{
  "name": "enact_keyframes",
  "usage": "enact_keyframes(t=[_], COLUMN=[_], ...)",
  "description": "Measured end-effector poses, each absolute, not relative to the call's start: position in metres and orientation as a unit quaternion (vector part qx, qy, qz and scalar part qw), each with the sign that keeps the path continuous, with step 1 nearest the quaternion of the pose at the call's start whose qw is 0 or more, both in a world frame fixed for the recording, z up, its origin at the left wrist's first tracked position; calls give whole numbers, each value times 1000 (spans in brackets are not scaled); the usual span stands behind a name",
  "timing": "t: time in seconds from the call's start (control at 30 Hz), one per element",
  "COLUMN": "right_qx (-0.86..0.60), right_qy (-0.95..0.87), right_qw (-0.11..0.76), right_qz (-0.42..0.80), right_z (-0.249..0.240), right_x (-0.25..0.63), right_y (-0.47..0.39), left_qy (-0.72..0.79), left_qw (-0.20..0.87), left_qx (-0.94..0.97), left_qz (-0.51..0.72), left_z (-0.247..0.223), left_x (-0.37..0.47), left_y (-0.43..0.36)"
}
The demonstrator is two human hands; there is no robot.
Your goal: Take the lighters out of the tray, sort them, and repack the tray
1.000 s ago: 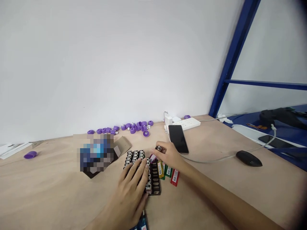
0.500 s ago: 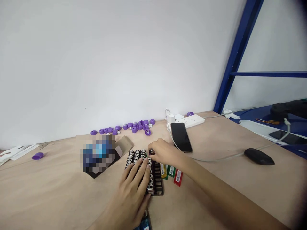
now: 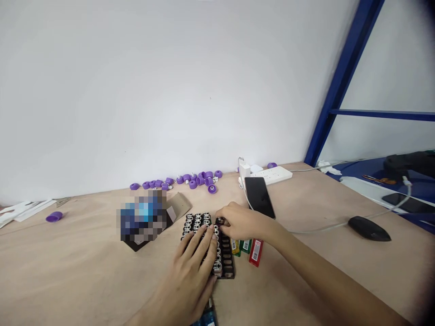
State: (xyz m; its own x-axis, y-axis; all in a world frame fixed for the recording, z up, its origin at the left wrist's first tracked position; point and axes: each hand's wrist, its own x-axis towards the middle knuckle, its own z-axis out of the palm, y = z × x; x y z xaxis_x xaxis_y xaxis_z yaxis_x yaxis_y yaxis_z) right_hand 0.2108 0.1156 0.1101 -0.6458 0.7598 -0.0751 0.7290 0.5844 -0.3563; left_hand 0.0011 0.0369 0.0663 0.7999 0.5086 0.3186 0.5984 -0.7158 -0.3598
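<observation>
A black slotted tray (image 3: 229, 267) holds rows of lighters with metal tops (image 3: 218, 256), and its right column shows bare slots. Across the lighters lies my left hand (image 3: 193, 271), its fingers stretched out and flat on the tops. My right hand (image 3: 238, 220) is at the far right corner of the tray, thumb and fingers pinched round a small dark-topped lighter (image 3: 220, 221). Beside the tray's right edge lie a yellow lighter (image 3: 235, 246), a green lighter (image 3: 246, 245) and a red lighter (image 3: 256, 252). Blue lighters (image 3: 206, 318) show below my left wrist.
Behind the tray are several purple caps (image 3: 200, 179), a phone (image 3: 259, 197) and a white power strip (image 3: 277, 175). An open box (image 3: 136, 244), partly pixelated, stands at the left. A black mouse (image 3: 369, 228) with a cable lies right. A blue frame (image 3: 335, 95) rises behind.
The view has shifted slightly, so everything sits a little further right and lower. My right hand has tilted a little over the tray's far corner. My left hand stays flat on the lighters.
</observation>
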Motion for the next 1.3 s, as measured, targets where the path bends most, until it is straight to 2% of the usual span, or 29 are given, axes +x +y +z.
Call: enact_keyframes(t=[0.4, 0.6, 0.73, 0.83, 0.93, 1.03, 1.1, 1.17, 1.3], right_qx=[-393, -423, -453, -475, -484, -428, -386, -365, -282], right_qy=[-896, -876, -861, -845, -815, -833, -862, -891, -933], right_qw=[44, 77, 122, 177, 286, 341, 324, 252, 163], right_qz=[203, 219, 198, 172, 141, 74, 56, 100, 153], right_z=[102, 110, 132, 139, 118, 74, 45, 26, 21], right_x=[210, 226, 242, 255, 263, 267, 265, 255, 216], right_y=[117, 118, 106, 83, 44, -3, -27, -40, -33], left_qy=[-297, -298, -318, -350, -384, -426, -465, -502, -533], left_qw=[228, 183, 92, 66, 68, 63, 30, 3, -41], left_qx=[-922, -931, -931, -911, -893, -884, -871, -851, -830], left_qz=[-98, -100, -154, -206, -225, -181, -157, -153, -159], left_z=[67, 65, 80, 102, 113, 98, 75, 50, 24], left_x=[1, -1, -10, -26, -57, -99, -123, -140, -151], left_y=[38, 37, 35, 26, 4, -32, -61, -85, -109])
